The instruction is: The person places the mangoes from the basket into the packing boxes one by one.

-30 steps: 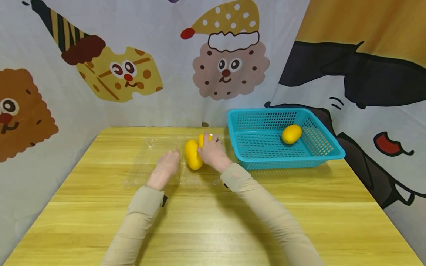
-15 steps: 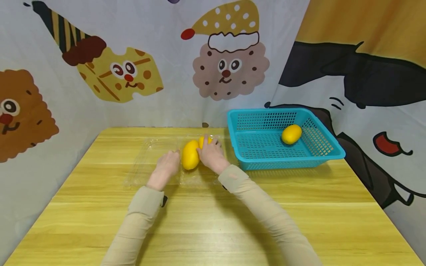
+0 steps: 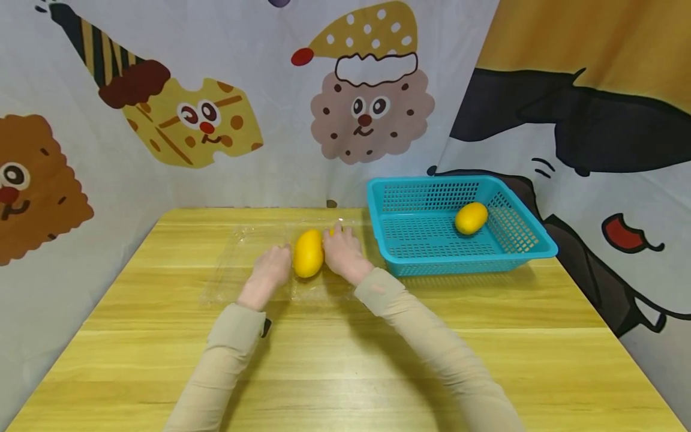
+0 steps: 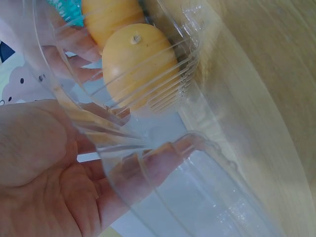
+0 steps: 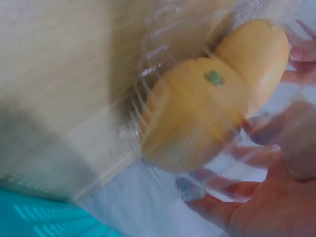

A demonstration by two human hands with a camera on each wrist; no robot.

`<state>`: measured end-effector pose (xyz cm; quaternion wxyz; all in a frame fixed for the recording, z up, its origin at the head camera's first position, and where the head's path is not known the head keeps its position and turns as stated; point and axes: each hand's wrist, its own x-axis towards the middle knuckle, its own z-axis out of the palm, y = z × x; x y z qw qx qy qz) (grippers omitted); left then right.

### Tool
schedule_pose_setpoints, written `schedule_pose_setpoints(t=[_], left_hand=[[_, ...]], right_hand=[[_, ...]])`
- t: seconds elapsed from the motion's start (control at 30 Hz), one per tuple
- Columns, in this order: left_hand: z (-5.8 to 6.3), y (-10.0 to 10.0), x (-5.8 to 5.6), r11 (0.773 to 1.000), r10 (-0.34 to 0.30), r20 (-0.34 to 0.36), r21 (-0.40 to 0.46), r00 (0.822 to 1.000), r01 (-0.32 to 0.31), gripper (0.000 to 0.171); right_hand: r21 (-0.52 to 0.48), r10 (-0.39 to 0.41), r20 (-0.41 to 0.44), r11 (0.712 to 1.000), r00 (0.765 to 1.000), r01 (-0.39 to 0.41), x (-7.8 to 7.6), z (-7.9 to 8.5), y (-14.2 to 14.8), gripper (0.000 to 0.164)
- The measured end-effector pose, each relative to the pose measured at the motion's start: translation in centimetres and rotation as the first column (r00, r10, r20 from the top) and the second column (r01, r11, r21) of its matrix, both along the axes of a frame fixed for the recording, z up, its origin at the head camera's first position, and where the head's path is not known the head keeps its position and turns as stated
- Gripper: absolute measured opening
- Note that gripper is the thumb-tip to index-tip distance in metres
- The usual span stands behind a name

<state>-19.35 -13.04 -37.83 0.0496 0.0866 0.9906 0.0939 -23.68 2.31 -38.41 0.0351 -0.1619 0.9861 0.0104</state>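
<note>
A clear plastic clamshell box [image 3: 245, 237] lies unfolded on the table. One yellow mango [image 3: 308, 254] rests in its right half. Beside it, a second mango [image 5: 192, 113] is mostly covered by my right hand [image 3: 344, 255] in the head view. That hand's thumb and fingers lie round the fruit's side, blurred and partly behind the plastic wall. My left hand [image 3: 272, 267] grips the box near its middle fold, its fingers [image 4: 143, 175] showing through the plastic. In the left wrist view both mangoes sit side by side, the nearer mango [image 4: 139, 66] behind the ribbed wall.
A turquoise perforated basket [image 3: 464, 267] stands to the right of the box, close to its edge. Inside lies another mango [image 3: 471, 218]. Behind the wooden table [image 3: 335, 372] hangs a curtain [image 3: 281, 150] with cartoon prints.
The nearer mango shifted left towards the left hand and became more upright. My right hand lowered over the farther mango, hiding more of it. The left hand stayed put.
</note>
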Motion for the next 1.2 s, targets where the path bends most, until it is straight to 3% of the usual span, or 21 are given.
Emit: schedule_pose_setpoints(t=[0.27, 0.43, 0.57, 0.73, 0.9, 1.2], left_hand=[[-0.1, -0.1, 0.0, 1.0, -0.001, -0.019, -0.009, 1.0, 0.001, 0.04], [-0.1, -0.1, 0.0, 1.0, -0.001, -0.025, 0.006, 1.0, 0.001, 0.045], [-0.1, -0.2, 0.0, 1.0, -0.011, -0.04, 0.012, 0.999, 0.011, 0.04], [-0.1, -0.3, 0.0, 1.0, -0.016, -0.042, 0.023, 0.999, 0.017, 0.039], [-0.1, -0.2, 0.0, 1.0, -0.005, -0.029, 0.016, 1.0, 0.005, 0.039], [-0.3, -0.2, -0.1, 1.0, -0.005, -0.038, 0.001, 0.999, 0.005, 0.037]], right_hand=[[-0.006, 0.09, -0.029, 0.996, 0.996, -0.09, 0.1, 2.2, 1.2, 0.04], [-0.082, 0.12, -0.05, 0.989, 0.991, -0.124, 0.5, 4.8, 2.2, 0.037], [-0.131, 0.136, -0.08, 0.981, 0.987, -0.146, 0.5, 7.1, 3.4, 0.039], [-0.185, 0.147, -0.157, 0.967, 0.977, -0.175, -0.2, 9.5, 5.8, 0.037], [-0.189, 0.095, -0.164, 0.974, 0.982, -0.125, -2.2, 10.3, 9.4, 0.036], [-0.161, -0.09, -0.002, 0.983, 0.996, 0.088, -6.4, 9.4, 17.8, 0.043]])
